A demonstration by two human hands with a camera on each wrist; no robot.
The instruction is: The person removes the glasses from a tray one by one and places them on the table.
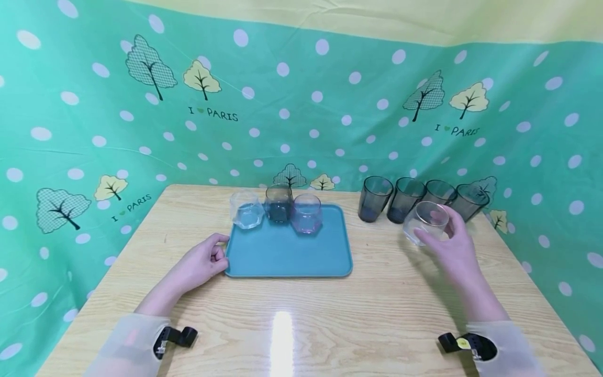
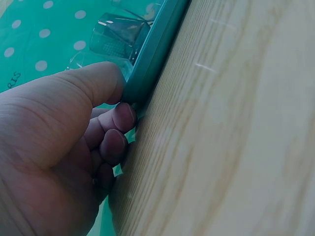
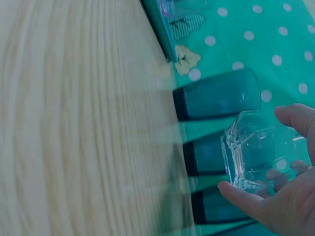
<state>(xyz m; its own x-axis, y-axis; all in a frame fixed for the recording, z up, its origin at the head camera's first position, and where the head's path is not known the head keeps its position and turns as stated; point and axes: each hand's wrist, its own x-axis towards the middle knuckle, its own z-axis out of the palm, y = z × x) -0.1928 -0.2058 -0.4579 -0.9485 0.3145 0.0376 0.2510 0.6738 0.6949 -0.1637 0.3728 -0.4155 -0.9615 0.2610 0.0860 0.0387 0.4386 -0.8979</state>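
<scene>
My right hand grips a clear faceted glass, thumb on one side and fingers on the other. In the right wrist view the glass is held above the table, overlapping the dark tumblers. My left hand is at the left edge of the blue tray. The left wrist view has the thumb against the tray's rim, the other fingers curled below. Along the tray's back stand a clear glass, a smoky grey glass and a pinkish glass.
Several tall dark tumblers stand in a row at the back right, the leftmost tumbler nearest the tray. The wooden table runs back to a green dotted cloth, which also hangs at both sides.
</scene>
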